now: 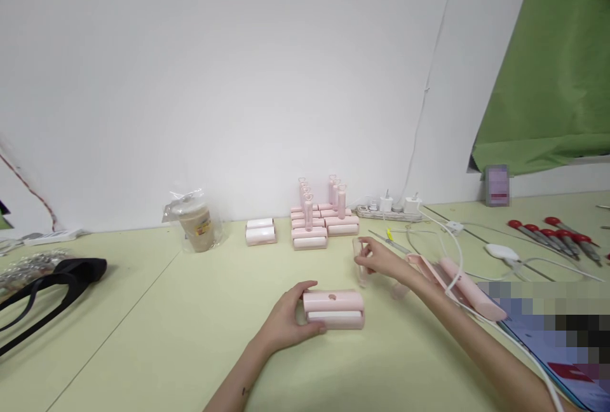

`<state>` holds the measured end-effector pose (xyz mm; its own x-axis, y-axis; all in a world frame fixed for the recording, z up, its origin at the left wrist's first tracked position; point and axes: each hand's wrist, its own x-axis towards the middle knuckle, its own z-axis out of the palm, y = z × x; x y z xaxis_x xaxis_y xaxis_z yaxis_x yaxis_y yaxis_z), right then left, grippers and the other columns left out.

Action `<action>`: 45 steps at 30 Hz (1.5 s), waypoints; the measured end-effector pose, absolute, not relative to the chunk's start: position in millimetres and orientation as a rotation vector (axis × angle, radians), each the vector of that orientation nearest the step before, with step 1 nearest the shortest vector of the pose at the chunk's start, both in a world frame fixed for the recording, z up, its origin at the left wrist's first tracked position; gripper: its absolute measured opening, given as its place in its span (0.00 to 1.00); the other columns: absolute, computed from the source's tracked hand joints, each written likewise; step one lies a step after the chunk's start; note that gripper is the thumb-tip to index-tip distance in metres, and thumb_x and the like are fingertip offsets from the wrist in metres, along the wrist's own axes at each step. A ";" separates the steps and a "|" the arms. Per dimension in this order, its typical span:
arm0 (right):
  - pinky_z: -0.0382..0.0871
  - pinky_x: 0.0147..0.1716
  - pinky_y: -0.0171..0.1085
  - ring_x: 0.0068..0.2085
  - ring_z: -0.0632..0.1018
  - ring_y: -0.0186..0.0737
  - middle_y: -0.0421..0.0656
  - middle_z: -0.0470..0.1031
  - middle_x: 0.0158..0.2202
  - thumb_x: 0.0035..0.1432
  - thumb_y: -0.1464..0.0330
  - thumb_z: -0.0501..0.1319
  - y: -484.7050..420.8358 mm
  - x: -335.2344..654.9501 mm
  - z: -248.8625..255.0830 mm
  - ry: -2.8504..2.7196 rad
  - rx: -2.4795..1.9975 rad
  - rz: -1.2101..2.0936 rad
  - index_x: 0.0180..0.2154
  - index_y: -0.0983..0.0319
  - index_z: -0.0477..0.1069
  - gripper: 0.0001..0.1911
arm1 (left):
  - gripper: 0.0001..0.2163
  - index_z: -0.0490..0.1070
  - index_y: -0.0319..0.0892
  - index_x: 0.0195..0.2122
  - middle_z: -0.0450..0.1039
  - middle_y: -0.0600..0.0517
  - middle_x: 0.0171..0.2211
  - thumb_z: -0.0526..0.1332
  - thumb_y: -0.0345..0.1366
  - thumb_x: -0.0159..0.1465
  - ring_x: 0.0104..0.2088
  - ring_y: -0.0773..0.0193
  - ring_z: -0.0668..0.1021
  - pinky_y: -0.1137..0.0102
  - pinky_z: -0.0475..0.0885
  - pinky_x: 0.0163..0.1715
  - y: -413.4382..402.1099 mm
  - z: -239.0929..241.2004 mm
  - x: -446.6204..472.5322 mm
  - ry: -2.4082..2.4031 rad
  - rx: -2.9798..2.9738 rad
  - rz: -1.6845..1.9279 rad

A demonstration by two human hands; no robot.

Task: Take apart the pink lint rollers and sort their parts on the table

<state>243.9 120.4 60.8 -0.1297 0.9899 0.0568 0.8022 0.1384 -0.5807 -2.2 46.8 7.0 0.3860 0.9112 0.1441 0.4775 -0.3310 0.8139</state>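
Observation:
My left hand [291,320] is wrapped round the left end of a pink twin-barrel device [333,301], which lies on the table with a white strip along its front and a small round opening on top. Above and to the right of it, my right hand [376,259] pinches a clear pinkish tube [362,277] held upright. Behind stand several like pink devices [309,234] in rows, some with translucent pink tubes [342,202] upright on them. Right of my right wrist lie long pink shell pieces [469,288], partly hidden by the forearm and a cable.
A white-and-pink device [260,232] and a bagged cup [197,227] stand near the wall. A power strip [388,213], white cables, a yellow-tipped tool [389,235] and red-handled screwdrivers [555,237] lie to the right. A black strap [71,269] lies far left.

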 end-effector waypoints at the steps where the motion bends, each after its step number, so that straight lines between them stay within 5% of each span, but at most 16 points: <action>1: 0.66 0.27 0.33 0.25 0.75 0.34 0.43 0.72 0.33 0.54 0.68 0.53 116.6 238.8 67.5 -2.010 -1.603 0.643 0.42 0.65 0.64 0.13 | 0.31 0.57 0.48 0.52 0.64 0.50 0.49 0.65 0.39 0.47 0.48 0.56 0.68 0.65 0.62 0.48 47.1 6.6 -2.1 1.183 1.960 0.808; 6: 0.67 0.28 0.33 0.28 0.74 0.35 0.40 0.72 0.30 0.53 0.59 0.55 90.4 215.2 90.4 -2.071 -1.195 0.822 0.28 0.62 0.65 0.12 | 0.26 0.61 0.46 0.48 0.66 0.51 0.47 0.65 0.39 0.48 0.46 0.58 0.69 0.66 0.64 0.45 47.2 6.9 -1.5 1.130 2.001 0.833; 14: 0.66 0.28 0.33 0.30 0.73 0.36 0.40 0.73 0.28 0.50 0.66 0.57 67.1 204.2 97.7 -2.172 -1.045 0.915 0.24 0.61 0.64 0.07 | 0.26 0.61 0.46 0.48 0.66 0.51 0.46 0.65 0.40 0.47 0.45 0.58 0.69 0.66 0.63 0.46 46.2 8.8 0.0 1.153 1.974 0.828; 23: 0.65 0.24 0.32 0.29 0.75 0.37 0.40 0.74 0.28 0.50 0.67 0.56 65.1 191.4 91.7 -2.207 -1.176 0.861 0.26 0.61 0.65 0.04 | 0.26 0.62 0.45 0.47 0.66 0.50 0.46 0.66 0.39 0.46 0.45 0.57 0.69 0.66 0.64 0.45 48.4 6.9 -1.0 1.140 1.970 0.828; 26: 0.68 0.28 0.32 0.32 0.76 0.36 0.40 0.74 0.33 0.51 0.63 0.57 70.7 204.8 88.6 -2.226 -1.133 0.861 0.35 0.61 0.67 0.10 | 0.25 0.61 0.45 0.47 0.67 0.50 0.44 0.65 0.37 0.47 0.44 0.58 0.69 0.67 0.64 0.44 48.3 7.2 -2.2 1.137 1.951 0.811; 29: 0.68 0.31 0.33 0.36 0.76 0.37 0.42 0.74 0.37 0.55 0.61 0.52 77.2 242.8 87.4 -2.165 -1.300 0.591 0.46 0.60 0.63 0.18 | 0.24 0.60 0.46 0.47 0.67 0.51 0.45 0.63 0.35 0.48 0.44 0.58 0.69 0.68 0.64 0.45 48.0 6.8 -3.2 1.137 1.919 0.793; 31: 0.68 0.33 0.38 0.37 0.75 0.41 0.45 0.74 0.37 0.58 0.62 0.46 77.2 275.4 84.1 -2.057 -1.485 0.335 0.44 0.60 0.65 0.17 | 0.24 0.59 0.46 0.48 0.65 0.51 0.46 0.62 0.34 0.49 0.45 0.58 0.68 0.67 0.63 0.46 48.2 5.9 -4.0 1.147 1.906 0.775; 36: 0.61 0.40 0.50 0.42 0.69 0.54 0.49 0.72 0.36 0.48 0.63 0.53 63.4 327.5 56.2 -1.986 -1.729 -0.015 0.23 0.60 0.70 0.10 | 0.29 0.52 0.46 0.52 0.61 0.49 0.49 0.62 0.34 0.49 0.47 0.58 0.67 0.66 0.61 0.48 53.4 1.8 -6.1 1.180 1.884 0.708; 40: 0.57 0.43 0.53 0.44 0.68 0.57 0.52 0.71 0.37 0.44 0.68 0.53 60.8 330.5 26.7 -2.022 -1.772 -0.157 0.22 0.60 0.69 0.07 | 0.33 0.48 0.46 0.55 0.61 0.49 0.47 0.62 0.35 0.49 0.46 0.59 0.67 0.66 0.61 0.48 53.1 -0.5 -4.0 1.172 1.873 0.742; 45: 0.62 0.38 0.51 0.39 0.72 0.53 0.50 0.73 0.36 0.51 0.65 0.51 69.9 333.0 18.1 -2.103 -1.634 -0.088 0.25 0.58 0.67 0.08 | 0.51 0.37 0.45 0.59 0.54 0.44 0.52 0.70 0.37 0.38 0.53 0.54 0.61 0.62 0.56 0.52 46.3 7.0 -3.5 1.181 1.799 0.863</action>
<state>333.0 69.9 18.1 -0.1783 0.8988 0.4005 0.9292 0.2877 -0.2321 -3.5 46.3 7.0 0.3313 0.9369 0.1120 0.3912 -0.2444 0.8873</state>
